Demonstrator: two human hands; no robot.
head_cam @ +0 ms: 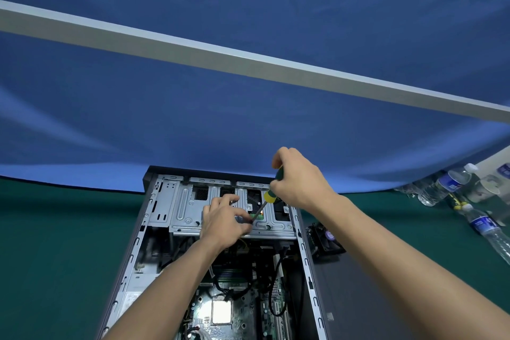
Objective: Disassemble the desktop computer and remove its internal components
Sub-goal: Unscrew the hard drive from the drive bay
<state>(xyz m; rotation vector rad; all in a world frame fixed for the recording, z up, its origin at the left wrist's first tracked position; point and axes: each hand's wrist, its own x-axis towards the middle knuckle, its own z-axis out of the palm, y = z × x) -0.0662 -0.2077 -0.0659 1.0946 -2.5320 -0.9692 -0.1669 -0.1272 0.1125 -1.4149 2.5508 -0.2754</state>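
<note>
The case [165, 257] lies open on the table, its drive cage [187, 210] at the far end. The right hand [298, 179] grips the screwdriver [271, 193], slanted down towards the cage, while the left hand [223, 218] pinches the shaft near its tip, likely to steady it on a screw.

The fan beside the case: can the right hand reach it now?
Probably not at once: the right hand grips the screwdriver. The fan lies uncovered right of the case.

Both forearms outstretched, right grip [296, 176] fisted, left grip [225, 217] pinching (fingertips together).
</note>
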